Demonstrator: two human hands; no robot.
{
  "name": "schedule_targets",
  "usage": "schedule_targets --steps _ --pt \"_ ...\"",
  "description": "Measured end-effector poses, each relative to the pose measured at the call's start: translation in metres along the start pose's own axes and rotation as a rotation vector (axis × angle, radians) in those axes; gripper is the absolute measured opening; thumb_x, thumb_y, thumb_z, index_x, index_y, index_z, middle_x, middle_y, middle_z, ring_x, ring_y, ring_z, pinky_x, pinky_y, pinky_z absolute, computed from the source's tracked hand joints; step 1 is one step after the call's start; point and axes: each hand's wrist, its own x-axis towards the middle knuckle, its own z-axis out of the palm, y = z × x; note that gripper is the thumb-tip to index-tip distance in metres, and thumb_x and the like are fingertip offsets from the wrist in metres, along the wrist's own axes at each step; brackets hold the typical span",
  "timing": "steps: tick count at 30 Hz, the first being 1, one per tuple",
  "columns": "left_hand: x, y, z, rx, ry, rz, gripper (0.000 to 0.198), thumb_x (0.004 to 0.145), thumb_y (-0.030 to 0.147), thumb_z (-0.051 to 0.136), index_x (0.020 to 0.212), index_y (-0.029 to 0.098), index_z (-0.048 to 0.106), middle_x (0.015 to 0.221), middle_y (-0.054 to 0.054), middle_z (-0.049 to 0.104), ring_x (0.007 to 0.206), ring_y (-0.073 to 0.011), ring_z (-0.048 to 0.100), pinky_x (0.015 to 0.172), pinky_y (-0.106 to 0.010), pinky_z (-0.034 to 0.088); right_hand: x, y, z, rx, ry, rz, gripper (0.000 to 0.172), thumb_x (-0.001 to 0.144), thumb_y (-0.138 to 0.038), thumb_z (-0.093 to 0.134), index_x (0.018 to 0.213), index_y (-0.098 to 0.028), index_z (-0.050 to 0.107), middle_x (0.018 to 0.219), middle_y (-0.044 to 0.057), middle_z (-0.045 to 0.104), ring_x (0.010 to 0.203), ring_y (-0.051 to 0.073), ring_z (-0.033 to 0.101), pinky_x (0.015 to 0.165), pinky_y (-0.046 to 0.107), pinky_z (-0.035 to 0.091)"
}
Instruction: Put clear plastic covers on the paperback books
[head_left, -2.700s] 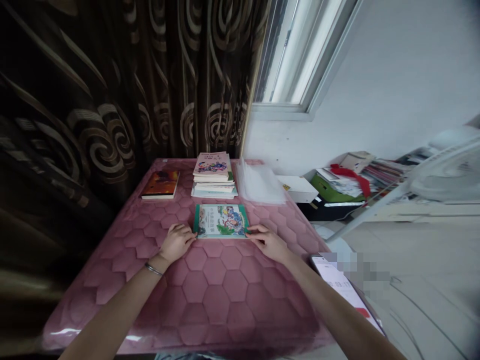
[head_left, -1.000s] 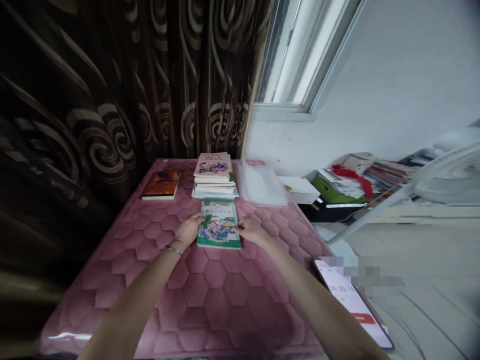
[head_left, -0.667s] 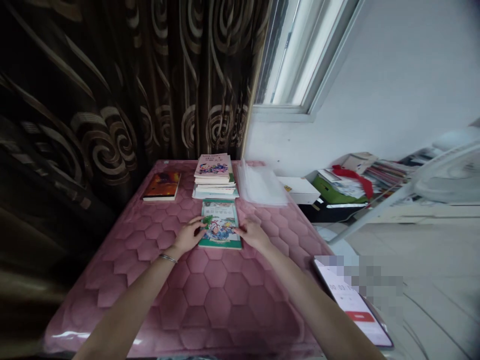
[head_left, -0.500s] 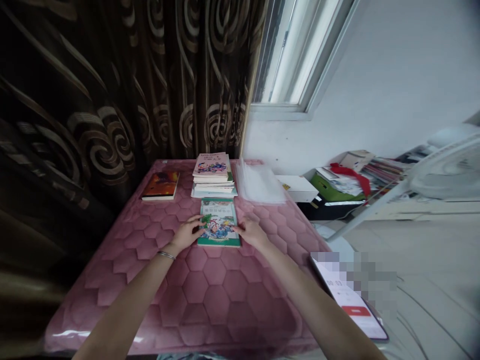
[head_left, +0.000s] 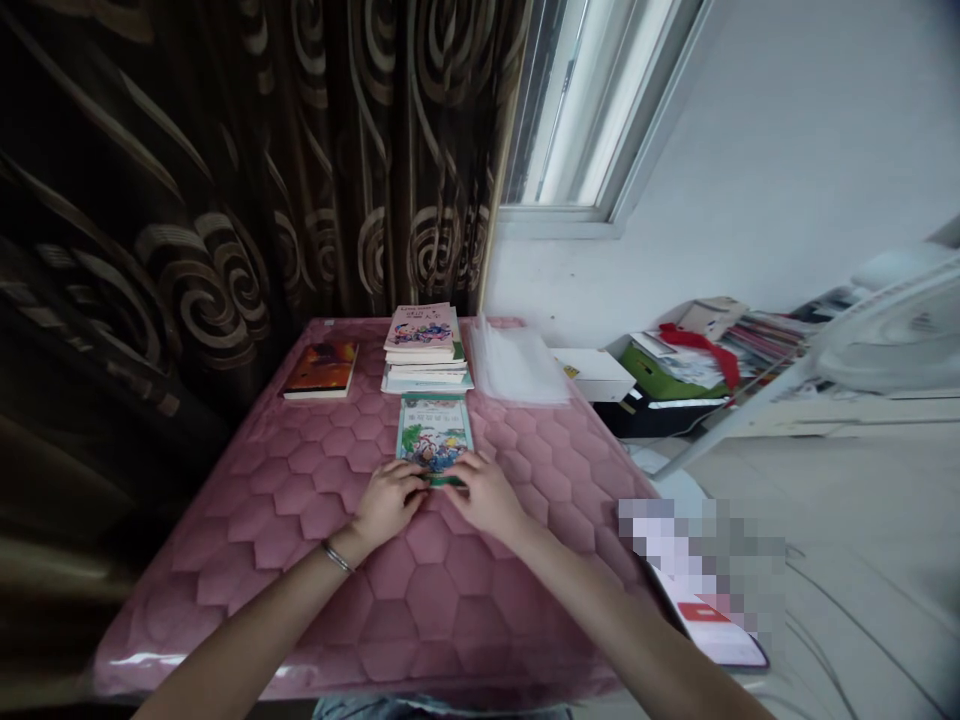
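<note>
A green-bordered book with a colourful cartoon cover lies flat on the pink padded table cover. At its near left corner my left hand grips the edge, fingers curled over the cover and thumb at the near side. My right hand holds the near right corner in the same way, fingertips on the cover. The two thumbs are close together at the book's near edge. Just beyond the book stands a stack of books, a pink one on top.
An orange-and-dark book lies at the back left. Clear plastic sleeves sit right of the stack, beside a white box. A phone rests at the right edge. Curtains, a fan and a green bin of papers surround the table.
Both hands have slid from the book's left and right sides to its near edge and moved closer together. The book has stayed in nearly the same place.
</note>
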Motion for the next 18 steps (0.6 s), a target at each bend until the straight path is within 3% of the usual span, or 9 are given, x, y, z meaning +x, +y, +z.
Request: schedule_targets --steps 3,6,10,18 --pt "0.004 0.0 0.002 0.07 -0.001 0.003 0.011 0.078 0.014 0.067 0.086 0.02 0.071 0.097 -0.004 0.071 0.092 -0.0198 0.061 0.084 -0.036 0.047 -0.001 -0.021 0.013 -0.079 -0.032 -0.073 0.013 0.081 -0.027 0.066 0.093 -0.022 0.069 0.099 0.006 0.066 0.097 0.024 0.054 0.081 0.037 0.042" --pt "0.009 -0.003 0.0 0.154 -0.039 0.064 0.007 0.08 0.015 0.066 0.082 0.02 0.071 0.093 -0.003 0.072 0.089 -0.0191 0.061 0.084 -0.036 0.045 0.003 -0.022 0.022 -0.126 -0.045 -0.082 0.007 0.082 -0.027 0.067 0.085 -0.022 0.07 0.096 0.005 0.069 0.096 0.023 0.054 0.08 0.037 0.039" --pt "0.008 -0.01 -0.011 0.206 -0.077 0.187 0.009 0.085 0.02 0.063 0.081 0.023 0.071 0.093 0.0 0.072 0.087 -0.0162 0.061 0.092 -0.037 0.04 0.0 -0.003 0.017 -0.135 -0.016 -0.119 0.009 0.085 -0.029 0.066 0.08 -0.025 0.072 0.094 0.001 0.071 0.095 0.02 0.054 0.078 0.036 0.035" --pt "-0.011 -0.035 -0.028 0.207 -0.021 0.181 0.014 0.088 0.027 0.059 0.082 0.025 0.072 0.098 0.0 0.073 0.089 -0.0152 0.062 0.093 -0.036 0.04 -0.026 0.038 -0.008 -0.123 0.076 -0.133 0.013 0.089 -0.027 0.062 0.082 -0.028 0.073 0.097 -0.001 0.073 0.094 0.017 0.056 0.082 0.036 0.03"
